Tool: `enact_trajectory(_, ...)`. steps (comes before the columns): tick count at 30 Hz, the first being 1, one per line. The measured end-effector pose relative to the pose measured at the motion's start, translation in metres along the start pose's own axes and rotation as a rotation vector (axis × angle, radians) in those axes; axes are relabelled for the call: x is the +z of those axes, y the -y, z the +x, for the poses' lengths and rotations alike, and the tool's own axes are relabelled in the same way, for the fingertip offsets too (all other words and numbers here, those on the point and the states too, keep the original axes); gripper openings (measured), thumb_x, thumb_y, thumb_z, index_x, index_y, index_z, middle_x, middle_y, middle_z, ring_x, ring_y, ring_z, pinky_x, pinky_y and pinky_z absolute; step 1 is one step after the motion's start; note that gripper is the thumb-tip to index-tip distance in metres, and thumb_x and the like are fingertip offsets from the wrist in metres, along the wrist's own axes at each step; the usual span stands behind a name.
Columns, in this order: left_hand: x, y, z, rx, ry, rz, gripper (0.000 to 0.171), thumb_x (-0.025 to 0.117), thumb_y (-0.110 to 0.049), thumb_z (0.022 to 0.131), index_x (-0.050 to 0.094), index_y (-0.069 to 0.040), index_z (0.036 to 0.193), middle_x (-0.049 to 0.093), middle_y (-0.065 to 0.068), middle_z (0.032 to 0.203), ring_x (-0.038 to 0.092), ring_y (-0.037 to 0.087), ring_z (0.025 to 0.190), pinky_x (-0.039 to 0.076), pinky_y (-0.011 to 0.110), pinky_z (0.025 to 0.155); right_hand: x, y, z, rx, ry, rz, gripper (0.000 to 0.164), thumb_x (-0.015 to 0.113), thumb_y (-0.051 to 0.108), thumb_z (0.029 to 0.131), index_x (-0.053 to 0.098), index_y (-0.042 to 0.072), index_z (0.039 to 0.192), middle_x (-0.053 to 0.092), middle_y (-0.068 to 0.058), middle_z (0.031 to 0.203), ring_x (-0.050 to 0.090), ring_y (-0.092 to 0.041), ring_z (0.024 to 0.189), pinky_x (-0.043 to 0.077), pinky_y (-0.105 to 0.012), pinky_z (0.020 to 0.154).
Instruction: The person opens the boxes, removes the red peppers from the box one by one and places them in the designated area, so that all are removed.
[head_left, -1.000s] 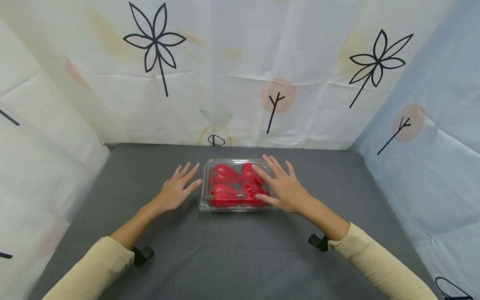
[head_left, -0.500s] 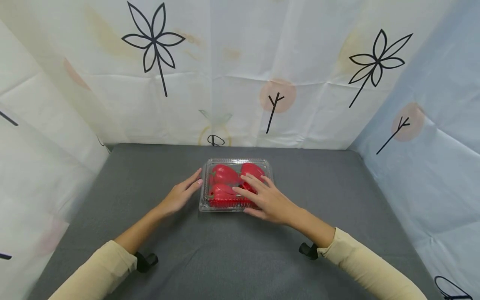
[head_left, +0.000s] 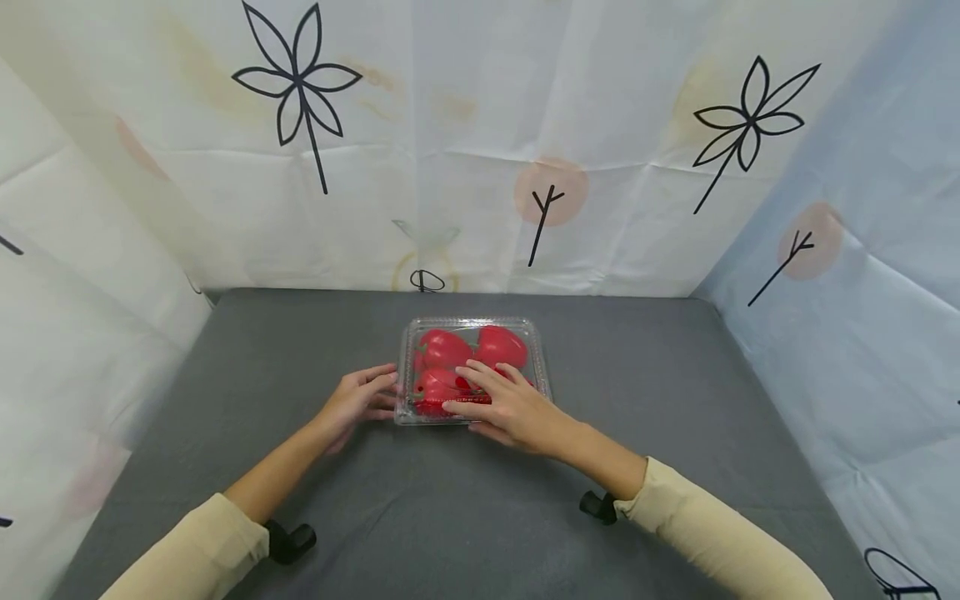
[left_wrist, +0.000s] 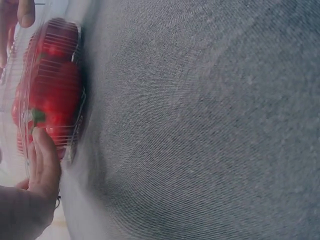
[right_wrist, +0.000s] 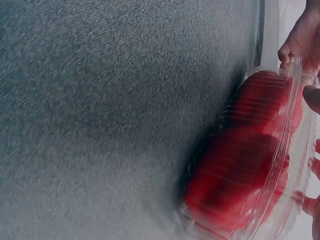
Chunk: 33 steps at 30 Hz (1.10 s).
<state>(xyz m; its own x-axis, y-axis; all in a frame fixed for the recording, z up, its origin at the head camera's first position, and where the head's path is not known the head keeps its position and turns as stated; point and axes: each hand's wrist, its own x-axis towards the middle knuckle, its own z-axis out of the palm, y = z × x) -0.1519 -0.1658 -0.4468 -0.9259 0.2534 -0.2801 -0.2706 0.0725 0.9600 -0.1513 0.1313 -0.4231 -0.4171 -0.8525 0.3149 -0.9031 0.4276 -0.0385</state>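
1. Contact is being made by the bare left hand [head_left: 357,400], its fingers parted and loosely extended, at the left side of the clear, rectangular plastic clamshell container [head_left: 468,323]; the container is lying directly to that hand's right.
2. Red, rounded, pepper-like pieces [head_left: 444,348] with green touches are being enclosed in the container, which is being supported by the grey cloth-covered table [head_left: 450,500]. Its long axis is running left to right, one long side facing nearward.
3. Over the container's front-right part, the bare right hand [head_left: 510,408] is being held with fingers spread, nearer the middle than the left; whether pressure is being applied cannot be told.
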Motion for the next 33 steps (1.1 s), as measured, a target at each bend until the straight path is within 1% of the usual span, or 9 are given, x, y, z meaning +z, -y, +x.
enact_trajectory(4,-0.002,0.004,0.0,-0.05,0.024,0.002,0.053,0.057,-0.015,0.099,0.041,0.002,0.146,0.068,0.013,0.113,0.068,0.018,0.088,0.059,0.035,0.08,0.003,0.004,0.005,-0.022,0.003,0.01,0.054,0.079,0.027,0.085,0.061,0.024,0.136,0.048,-0.015,0.146,0.039,-0.032,0.139,0.042,-0.056,0.104)
enact_trajectory(8,-0.006,0.008,0.001,-0.075,0.067,0.016,0.058,0.055,-0.003,0.094,0.036,-0.003,0.15,0.066,0.011,0.113,0.066,0.02,0.088,0.059,0.036,0.08,0.008,0.007,0.01,-0.037,-0.001,0.011,0.055,0.08,0.028,0.084,0.062,0.023,0.136,0.048,-0.015,0.145,0.038,-0.033,0.139,0.04,-0.056,0.105)
enact_trajectory(10,-0.008,0.011,0.0,-0.07,0.094,0.017,0.062,0.056,0.0,0.093,0.034,-0.004,0.151,0.064,0.012,0.113,0.065,0.02,0.089,0.059,0.036,0.081,0.01,0.009,0.012,-0.036,0.002,0.009,0.055,0.08,0.028,0.084,0.062,0.023,0.136,0.048,-0.015,0.145,0.038,-0.033,0.14,0.039,-0.056,0.106)
enact_trajectory(13,-0.01,0.013,-0.003,-0.055,0.132,0.016,0.067,0.063,-0.002,0.093,0.032,-0.005,0.152,0.063,0.011,0.114,0.064,0.021,0.091,0.058,0.037,0.083,0.013,0.012,0.016,-0.028,0.018,-0.017,0.054,0.079,0.031,0.085,0.062,0.024,0.135,0.048,-0.013,0.146,0.037,-0.032,0.14,0.037,-0.058,0.107)
enact_trajectory(16,-0.013,0.015,-0.005,-0.046,0.176,0.015,0.075,0.069,-0.007,0.092,0.028,-0.006,0.154,0.063,0.012,0.115,0.065,0.022,0.094,0.058,0.038,0.084,0.015,0.015,0.019,-0.016,0.014,-0.043,0.05,0.078,0.032,0.085,0.064,0.025,0.133,0.049,-0.013,0.145,0.038,-0.031,0.14,0.034,-0.061,0.108)
enact_trajectory(19,-0.014,0.015,-0.006,-0.043,0.21,0.006,0.079,0.071,-0.009,0.091,0.025,-0.007,0.155,0.062,0.012,0.115,0.065,0.023,0.095,0.057,0.038,0.086,0.017,0.017,0.023,-0.001,-0.012,-0.041,0.046,0.079,0.031,0.084,0.067,0.025,0.128,0.051,-0.013,0.143,0.038,-0.031,0.138,0.032,-0.065,0.108)
enact_trajectory(23,-0.014,0.015,-0.007,-0.044,0.23,-0.013,0.08,0.07,-0.008,0.091,0.022,-0.007,0.156,0.062,0.012,0.113,0.065,0.023,0.095,0.057,0.038,0.087,0.02,0.02,0.028,0.009,-0.032,-0.008,0.041,0.08,0.029,0.083,0.07,0.023,0.122,0.051,-0.013,0.142,0.038,-0.031,0.138,0.032,-0.065,0.108)
enact_trajectory(27,-0.013,0.016,-0.006,-0.045,0.24,-0.031,0.081,0.07,-0.007,0.091,0.02,-0.007,0.156,0.063,0.01,0.112,0.066,0.021,0.094,0.057,0.037,0.088,0.024,0.022,0.032,0.019,-0.051,0.027,0.036,0.081,0.026,0.082,0.073,0.022,0.117,0.053,-0.013,0.139,0.04,-0.03,0.136,0.035,-0.063,0.107)
enact_trajectory(33,-0.013,0.02,-0.005,-0.036,0.25,-0.068,0.083,0.07,-0.005,0.091,0.019,-0.006,0.156,0.065,0.009,0.109,0.066,0.018,0.093,0.056,0.037,0.09,0.029,0.026,0.037,0.03,-0.126,0.071,0.026,0.083,0.021,0.081,0.076,0.018,0.106,0.059,-0.012,0.128,0.048,-0.028,0.126,0.039,-0.055,0.106)
